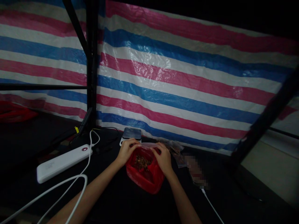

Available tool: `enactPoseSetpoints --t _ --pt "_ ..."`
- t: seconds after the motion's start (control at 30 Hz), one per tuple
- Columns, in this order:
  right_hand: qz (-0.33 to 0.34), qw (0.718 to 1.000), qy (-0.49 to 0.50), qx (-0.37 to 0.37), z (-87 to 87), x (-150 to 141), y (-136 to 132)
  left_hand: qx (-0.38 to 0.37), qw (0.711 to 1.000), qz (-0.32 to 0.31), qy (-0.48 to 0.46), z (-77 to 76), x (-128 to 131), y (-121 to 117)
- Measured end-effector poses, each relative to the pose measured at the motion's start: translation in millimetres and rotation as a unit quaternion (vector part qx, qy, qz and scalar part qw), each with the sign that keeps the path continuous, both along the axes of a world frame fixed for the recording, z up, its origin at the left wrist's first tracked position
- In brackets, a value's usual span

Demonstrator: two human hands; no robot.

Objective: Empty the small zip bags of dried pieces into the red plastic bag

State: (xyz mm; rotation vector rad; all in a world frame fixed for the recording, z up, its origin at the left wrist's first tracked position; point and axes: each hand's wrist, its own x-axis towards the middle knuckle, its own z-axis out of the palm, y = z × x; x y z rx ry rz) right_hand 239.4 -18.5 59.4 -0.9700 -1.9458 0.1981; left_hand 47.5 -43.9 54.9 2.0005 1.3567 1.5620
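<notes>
My left hand [126, 151] and my right hand [163, 156] are closed in pinches on opposite sides of the upper edge of a translucent plastic bag [151, 145]. Directly below and between them is a red plastic container [149, 184], with red sheeting seemingly inside it. Small brownish-gold pieces [142, 162] lie in a loose heap within; they are too small to name. How far the clear bag reaches down into the red container cannot be made out. Past my left fingers sits a small white device with a dark flat top [132, 133], resembling a pocket scale.
Clear bags with brownish contents [175, 151] lie right of my hands, beside a blurred-out device [195, 172] on a white cable. A white power bank [63, 163] and its looping cable [79, 176] are at left. Black posts [92, 62] stand before striped sheeting [177, 81].
</notes>
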Motion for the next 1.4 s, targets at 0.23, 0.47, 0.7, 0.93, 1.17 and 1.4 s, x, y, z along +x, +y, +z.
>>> enactPoseSetpoints --t 0.23,0.47,0.7,0.93,1.17,1.4 --pt "0.048 0.999 0.007 -0.024 4.2 -0.7 -4.3 0.031 0.998 0.018 0.060 5.1 3.0 -4.8" --pt "0.052 0.998 0.017 -0.041 3.2 0.3 -1.5 0.052 0.996 0.026 0.069 1.9 4.9 -4.8" --pt "0.050 0.998 0.024 -0.035 -1.7 -2.2 -0.1 0.040 0.995 0.034 0.083 1.0 7.7 -6.0" --pt "0.056 0.997 0.024 -0.039 -7.9 -4.6 2.7 0.047 0.990 -0.026 0.131 -0.4 10.3 -3.8" --pt "0.097 0.994 0.004 -0.049 -4.1 -3.3 0.3 0.053 0.989 -0.030 0.135 -3.1 11.2 -3.6" --pt "0.058 0.997 -0.014 -0.045 -5.6 -4.0 -0.7 0.060 0.988 -0.024 0.141 -0.4 14.9 -9.4"
